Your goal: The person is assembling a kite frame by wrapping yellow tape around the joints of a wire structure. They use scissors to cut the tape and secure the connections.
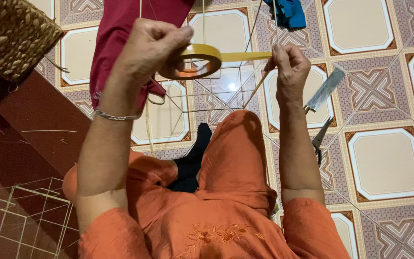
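Note:
My left hand (149, 48) grips a roll of yellow tape (195, 60) held up in front of me. A strip of tape (245, 56) runs from the roll rightward to my right hand (288, 69), which pinches its free end together with a thin bamboo stick (257, 86). Behind the hands stands a frame of thin sticks (216, 96) on the tiled floor. A silver bracelet (116, 115) circles my left wrist. My orange-clad knees fill the lower middle.
A cleaver (326, 89) and scissors (321, 136) lie on the patterned floor tiles at right. A woven basket (13, 36) sits top left, a dark red cloth (116, 43) hangs at top, a blue cloth (288, 13) lies far back. Another stick frame (29, 216) rests lower left.

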